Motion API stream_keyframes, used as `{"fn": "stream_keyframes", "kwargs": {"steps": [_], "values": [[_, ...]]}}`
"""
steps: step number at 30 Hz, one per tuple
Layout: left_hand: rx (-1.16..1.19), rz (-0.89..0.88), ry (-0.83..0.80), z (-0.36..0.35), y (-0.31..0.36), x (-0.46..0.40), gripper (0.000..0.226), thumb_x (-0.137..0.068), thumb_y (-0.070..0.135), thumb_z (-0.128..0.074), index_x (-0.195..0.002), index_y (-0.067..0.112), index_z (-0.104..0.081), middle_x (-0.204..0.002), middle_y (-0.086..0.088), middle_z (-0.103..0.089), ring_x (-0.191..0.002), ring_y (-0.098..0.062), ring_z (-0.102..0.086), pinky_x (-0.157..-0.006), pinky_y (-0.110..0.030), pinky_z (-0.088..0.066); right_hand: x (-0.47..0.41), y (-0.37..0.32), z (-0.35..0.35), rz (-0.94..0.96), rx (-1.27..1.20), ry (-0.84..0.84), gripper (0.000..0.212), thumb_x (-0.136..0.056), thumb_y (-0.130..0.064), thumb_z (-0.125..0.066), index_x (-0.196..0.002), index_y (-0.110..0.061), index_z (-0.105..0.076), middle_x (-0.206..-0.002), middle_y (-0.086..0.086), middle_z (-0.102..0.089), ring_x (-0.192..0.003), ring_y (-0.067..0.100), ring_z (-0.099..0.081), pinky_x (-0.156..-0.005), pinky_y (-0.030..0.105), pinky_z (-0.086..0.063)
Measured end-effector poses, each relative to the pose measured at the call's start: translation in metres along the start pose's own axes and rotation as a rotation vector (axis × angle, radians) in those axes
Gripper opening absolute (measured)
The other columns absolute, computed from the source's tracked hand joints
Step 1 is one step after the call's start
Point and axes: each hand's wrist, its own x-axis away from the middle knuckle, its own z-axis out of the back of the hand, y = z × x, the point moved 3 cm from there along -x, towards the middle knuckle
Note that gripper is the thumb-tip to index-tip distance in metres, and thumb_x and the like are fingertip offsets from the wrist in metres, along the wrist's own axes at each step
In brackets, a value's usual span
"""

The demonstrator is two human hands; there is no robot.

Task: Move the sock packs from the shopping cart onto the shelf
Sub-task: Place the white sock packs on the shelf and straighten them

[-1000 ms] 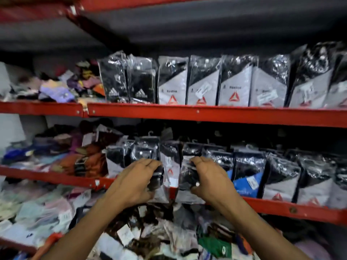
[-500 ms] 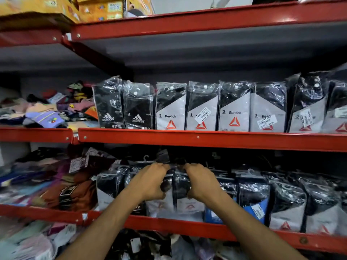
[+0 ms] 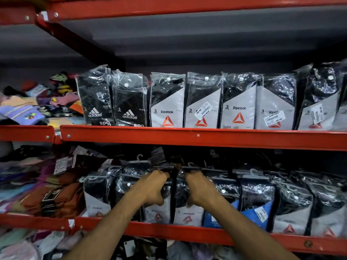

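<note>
Both my hands reach into the middle shelf (image 3: 169, 232) of a red metal rack. My left hand (image 3: 152, 186) grips the top of a black-and-white sock pack (image 3: 156, 212) standing upright in the row. Right beside it, my right hand (image 3: 201, 188) grips a second black-and-white sock pack (image 3: 187, 215). Both packs rest on the shelf between other packs. More sock packs (image 3: 293, 209) in clear plastic with hangers fill the row to the right. The shopping cart is out of view.
The upper shelf (image 3: 187, 136) holds a row of Adidas packs (image 3: 112, 102) and Reebok packs (image 3: 238, 102). Loose colourful socks (image 3: 37, 107) pile up at the left on both levels. Brown folded items (image 3: 56, 199) lie left of my hands. Mixed goods sit below.
My hands carried the two packs up and into the middle shelf row, and the packs now stand on the shelf. The view tilted up, then settled closer to the rack.
</note>
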Motion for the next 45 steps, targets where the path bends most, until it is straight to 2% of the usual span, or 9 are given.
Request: {"fn": "stream_keyframes", "kwargs": {"steps": [5, 10, 13, 19, 23, 29, 39, 41, 45], "values": [[0.018, -0.038, 0.030, -0.003, -0.002, -0.006, 0.079, -0.064, 0.012, -0.084, -0.135, 0.011, -0.050, -0.127, -0.008, -0.051, -0.110, -0.028, -0.059, -0.083, -0.036, -0.056, 0.000, 0.004, -0.002, 0.044, 0.012, 0.075, 0.078, -0.062, -0.024, -0.092, -0.128, -0.005, -0.054, -0.131, 0.015, -0.053, -0.126, 0.034, -0.047, -0.093, 0.042, -0.052], [0.050, -0.063, 0.095, -0.010, -0.006, -0.006, 0.081, -0.067, 0.015, -0.083, -0.139, 0.009, -0.046, -0.128, -0.007, -0.053, -0.116, -0.027, -0.058, -0.090, -0.036, -0.054, 0.011, 0.006, -0.008, 0.100, 0.015, 0.176, 0.090, -0.069, -0.031, -0.087, -0.145, -0.014, -0.041, -0.140, 0.007, -0.052, -0.127, 0.029, -0.047, -0.104, 0.040, -0.043], [0.114, -0.088, 0.150, -0.011, -0.007, 0.003, 0.088, -0.073, 0.024, -0.085, -0.144, 0.008, -0.037, -0.139, -0.007, -0.050, -0.127, -0.025, -0.050, -0.102, -0.031, -0.044, 0.019, 0.002, -0.009, 0.135, -0.071, 0.262, 0.078, -0.086, -0.037, -0.072, -0.150, -0.015, -0.035, -0.149, 0.004, -0.048, -0.132, 0.028, -0.045, -0.111, 0.038, -0.037], [0.166, -0.099, 0.259, -0.015, -0.012, 0.015, 0.061, -0.094, 0.019, -0.066, -0.148, 0.012, -0.038, -0.155, -0.005, -0.042, -0.142, -0.019, -0.038, -0.116, -0.025, -0.026, 0.018, -0.003, -0.017, 0.130, -0.179, 0.295, 0.053, -0.100, -0.025, -0.056, -0.148, -0.014, -0.039, -0.152, 0.006, -0.047, -0.138, 0.027, -0.043, -0.114, 0.037, -0.035], [0.220, -0.077, 0.297, -0.026, -0.015, 0.014, 0.056, -0.094, 0.001, -0.062, -0.144, 0.019, -0.045, -0.152, -0.003, -0.047, -0.132, -0.018, -0.052, -0.105, -0.027, -0.044, 0.016, 0.001, -0.021, 0.114, -0.233, 0.298, 0.053, -0.097, -0.019, -0.060, -0.147, -0.019, -0.041, -0.145, 0.006, -0.053, -0.133, 0.026, -0.047, -0.103, 0.039, -0.044], [0.241, -0.074, 0.346, -0.034, -0.021, 0.011, 0.064, -0.088, -0.012, -0.060, -0.142, 0.020, -0.047, -0.148, -0.005, -0.052, -0.131, -0.019, -0.053, -0.104, -0.028, -0.047, 0.011, 0.008, -0.025, 0.122, -0.262, 0.298, 0.053, -0.097, -0.015, -0.060, -0.147, -0.021, -0.041, -0.146, 0.005, -0.052, -0.135, 0.025, -0.045, -0.103, 0.039, -0.046], [0.295, -0.050, 0.360, -0.039, -0.020, 0.008, 0.068, -0.084, -0.020, -0.055, -0.138, 0.021, -0.048, -0.140, -0.010, -0.057, -0.104, -0.016, -0.069, -0.081, -0.036, -0.061, 0.008, 0.010, -0.029, 0.135, -0.243, 0.310, 0.049, -0.096, -0.006, -0.058, -0.141, -0.019, -0.045, -0.136, 0.009, -0.058, -0.123, 0.026, -0.053, -0.093, 0.038, -0.051], [0.276, -0.064, 0.379, -0.040, -0.018, 0.008, 0.068, -0.085, -0.019, -0.056, -0.141, 0.019, -0.047, -0.145, -0.011, -0.053, -0.120, -0.021, -0.062, -0.095, -0.035, -0.056, 0.009, 0.009, -0.031, 0.141, -0.211, 0.321, 0.050, -0.098, -0.008, -0.057, -0.144, -0.018, -0.042, -0.144, 0.009, -0.053, -0.132, 0.026, -0.047, -0.103, 0.038, -0.046], [0.236, -0.053, 0.383, -0.044, -0.019, 0.009, 0.073, -0.086, -0.020, -0.054, -0.147, 0.019, -0.040, -0.156, -0.010, -0.041, -0.144, -0.022, -0.037, -0.115, -0.032, -0.033, 0.014, 0.005, -0.034, 0.166, -0.127, 0.319, 0.054, -0.105, -0.018, -0.045, -0.155, -0.012, -0.025, -0.162, 0.009, -0.029, -0.152, 0.025, -0.018, -0.124, 0.036, -0.012]]}}
